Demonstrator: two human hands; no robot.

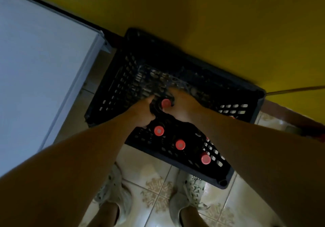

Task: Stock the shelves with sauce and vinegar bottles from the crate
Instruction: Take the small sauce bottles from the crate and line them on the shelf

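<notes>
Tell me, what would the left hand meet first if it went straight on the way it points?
The red-capped bottle just ahead of the left hand, which seems to be gripping its side already. The picture is dim, so depth is unclear.

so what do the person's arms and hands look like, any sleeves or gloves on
Both arms are bare as far up as the head view shows, with no sleeve edge in frame. The left hand and right hand wear no gloves, and no watch or bracelet shows at either wrist. The light is dim and blurred, so a thin ring could be missed.
</notes>
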